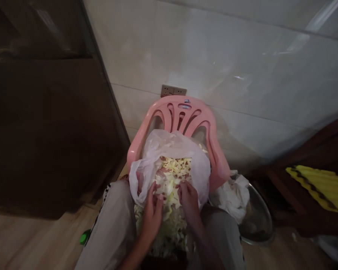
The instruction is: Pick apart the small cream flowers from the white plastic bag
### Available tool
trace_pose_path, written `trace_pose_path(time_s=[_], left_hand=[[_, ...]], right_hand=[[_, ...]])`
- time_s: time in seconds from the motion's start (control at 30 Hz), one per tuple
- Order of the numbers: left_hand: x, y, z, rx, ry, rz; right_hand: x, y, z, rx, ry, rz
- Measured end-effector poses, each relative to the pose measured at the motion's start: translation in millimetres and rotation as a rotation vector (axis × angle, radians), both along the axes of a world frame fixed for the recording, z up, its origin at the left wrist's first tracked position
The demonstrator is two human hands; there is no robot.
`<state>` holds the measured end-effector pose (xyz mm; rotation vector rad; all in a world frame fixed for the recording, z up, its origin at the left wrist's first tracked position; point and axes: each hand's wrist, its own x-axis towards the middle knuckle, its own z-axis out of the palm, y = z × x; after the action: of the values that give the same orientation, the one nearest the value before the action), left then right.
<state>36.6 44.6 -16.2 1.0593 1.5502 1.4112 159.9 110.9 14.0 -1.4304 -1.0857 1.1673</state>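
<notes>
My left hand point(154, 204) is over a heap of small pale pieces, its fingers curled inward near the thumb. Opposite it, my right hand point(187, 193) has thumb and fingertips pinched together. Whatever either hand holds is too small and blurred to make out. Between them lie white and yellow petal-like pieces point(171, 187). More yellowish pieces point(177, 166) are spread inside an open, thin white plastic bag point(199, 165) on the seat of a pink plastic chair point(135, 150). Further pale pieces point(169, 238) are heaped close to me, between my knees.
A dark cabinet point(45, 142) stands at left, and a tiled wall point(214, 63) with a socket point(173, 90) is behind the chair. At right are a metal basin point(260, 217), a crumpled white bag point(235, 195) and a yellow ridged item point(321, 187). A green cap point(85, 237) is on the floor.
</notes>
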Motion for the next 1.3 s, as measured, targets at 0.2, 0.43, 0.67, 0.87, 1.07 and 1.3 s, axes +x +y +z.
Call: trace_pose_path(time_s=[0.2,0.43,0.67,0.87,1.07,1.3], left_hand=[[-15,-3,6.1,0.187,0.41,-0.343],[-9,-4,-1.5,0.158,0.537,-0.515],[-2,-5,11.7,-0.012,0.413,-0.654],[0,2,1.8,-0.141,0.19,-0.671],[-5,4,-1.1,-0.273,-0.061,-0.694],[-13,-3,-12.2,-0.222,0.003,-0.697]], right_hand=[[-1,-56,-11.9,0.029,-0.03,0.153],[11,-61,-14.2,-0.111,0.156,0.053],[26,-63,-34.6,-0.02,0.063,0.07],[40,-66,-39.0,0.068,-0.064,0.171],[43,-72,-30.8,0.151,-0.175,0.289],[43,-76,-38.8,0.153,-0.229,0.328]])
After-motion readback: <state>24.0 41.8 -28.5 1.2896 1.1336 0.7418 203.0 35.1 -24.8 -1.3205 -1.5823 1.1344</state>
